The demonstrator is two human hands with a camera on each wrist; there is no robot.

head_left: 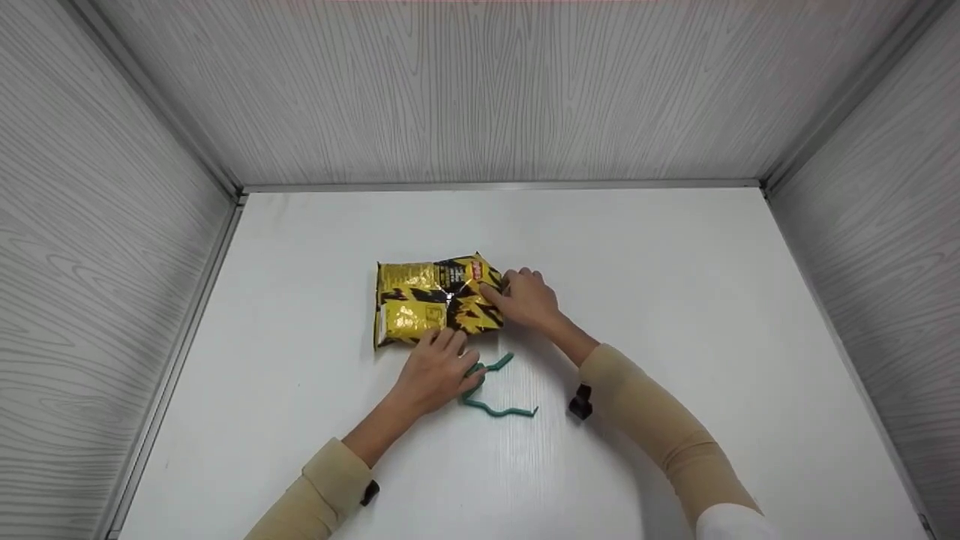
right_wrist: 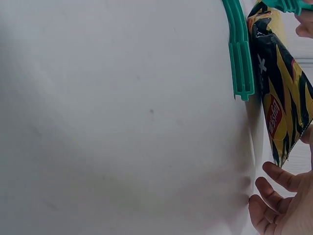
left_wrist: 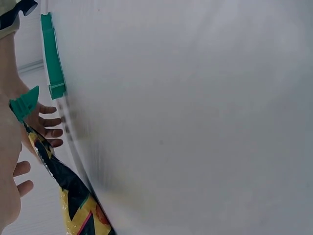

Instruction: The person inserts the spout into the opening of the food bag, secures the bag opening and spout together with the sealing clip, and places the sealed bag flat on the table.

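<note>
I see a smooth white tabletop (head_left: 675,300) filling the lower frame; at its centre lies a crinkled yellow-and-black foil snack bag (head_left: 420,300), a bent green plastic clip (head_left: 495,390) just below.

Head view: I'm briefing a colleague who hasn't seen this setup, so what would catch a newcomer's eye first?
The yellow and black snack bag stands out, lying near the middle of the white table. The right hand grips its right end, while the left hand rests at its near edge. Just in front, partly under the left hand, lies an open green bag clip.
</note>
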